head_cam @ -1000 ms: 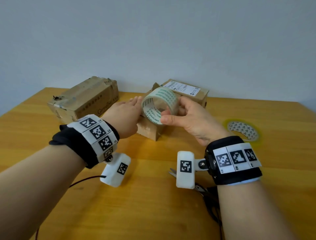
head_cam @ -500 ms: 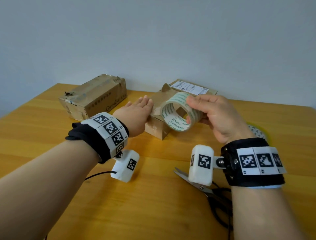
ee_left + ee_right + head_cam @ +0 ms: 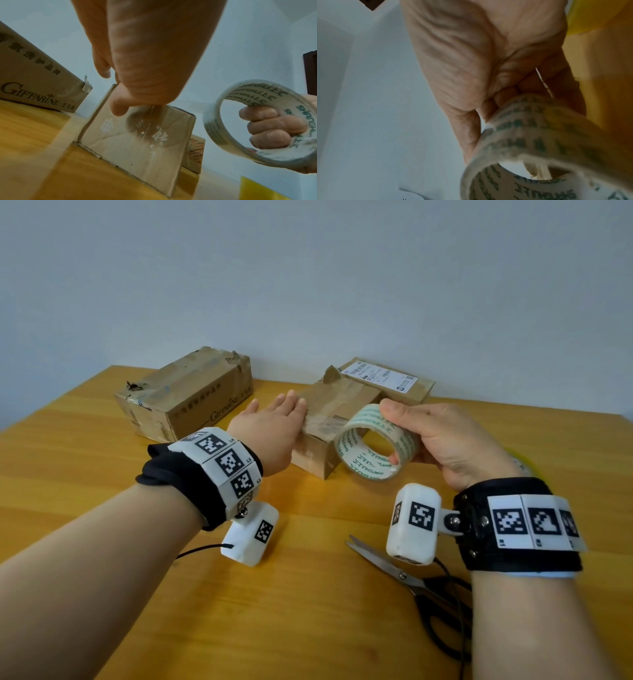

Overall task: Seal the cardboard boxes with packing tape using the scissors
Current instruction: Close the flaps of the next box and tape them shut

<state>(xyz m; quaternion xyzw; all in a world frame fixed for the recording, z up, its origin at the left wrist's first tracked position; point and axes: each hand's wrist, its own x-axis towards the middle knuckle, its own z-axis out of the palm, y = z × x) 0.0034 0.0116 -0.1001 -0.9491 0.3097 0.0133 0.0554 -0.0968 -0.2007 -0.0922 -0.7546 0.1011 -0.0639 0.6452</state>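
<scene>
A small cardboard box (image 3: 318, 453) (image 3: 137, 138) sits mid-table. My left hand (image 3: 274, 422) (image 3: 118, 106) lies flat on its top near edge with straight fingers, pressing a strip of clear tape there. That strip runs from the box to the tape roll (image 3: 376, 450) (image 3: 257, 121) (image 3: 530, 155), clear with green print, held in the air just right of the box. My right hand (image 3: 442, 440) (image 3: 479, 67) grips the roll, fingers through its core and thumb on top. Black-handled scissors (image 3: 411, 573) lie on the table under my right wrist.
A longer cardboard box (image 3: 185, 395) (image 3: 34, 83) stands at the back left. Another box with a white shipping label (image 3: 387, 378) lies behind the small one. A yellow-rimmed round object (image 3: 524, 467) peeks out behind my right hand. The wooden table (image 3: 308, 628) reaches to a pale wall.
My right hand has pulled the roll rightward and down, away from the box, drawing out tape. My left hand has stayed flat on the box.
</scene>
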